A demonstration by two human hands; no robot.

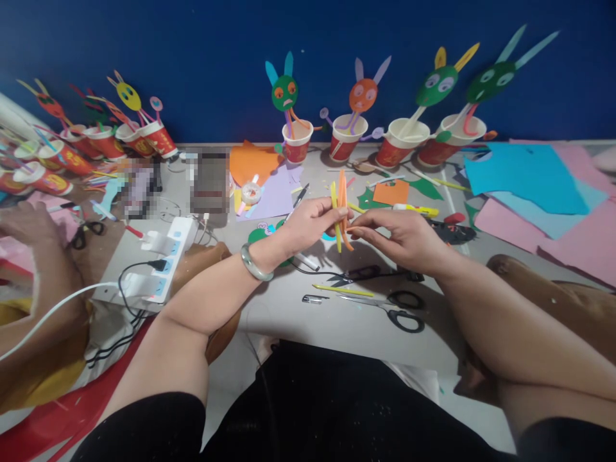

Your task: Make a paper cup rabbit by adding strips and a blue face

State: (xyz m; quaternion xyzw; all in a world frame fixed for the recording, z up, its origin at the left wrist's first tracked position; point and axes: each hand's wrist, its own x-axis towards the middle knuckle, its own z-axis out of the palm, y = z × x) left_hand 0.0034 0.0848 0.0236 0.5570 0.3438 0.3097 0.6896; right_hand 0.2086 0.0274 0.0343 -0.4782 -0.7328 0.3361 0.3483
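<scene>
Just above the middle of the table, my left hand (pixel 315 224) pinches a yellow strip (pixel 335 218) and some orange strips (pixel 343 199) between thumb and fingers; they stand roughly upright. My right hand (pixel 394 234) is close beside it on the right, its thumb and fingertips closed on the lower bent end of an orange strip. Below the hands lie a yellow stick (pixel 341 290), a pair of scissors with black handles (pixel 407 311) and a small clip (pixel 315 299). Green paper pieces (pixel 260 237) are partly hidden behind my left hand and wrist.
Paper cups (pixel 400 144) with paper-faced figures line the blue wall. Orange paper (pixel 253 163) and blue paper (pixel 529 176) lie on the table (pixel 283 314). A white power strip (pixel 168 256) with cables is at left, near another person's arm (pixel 52 282).
</scene>
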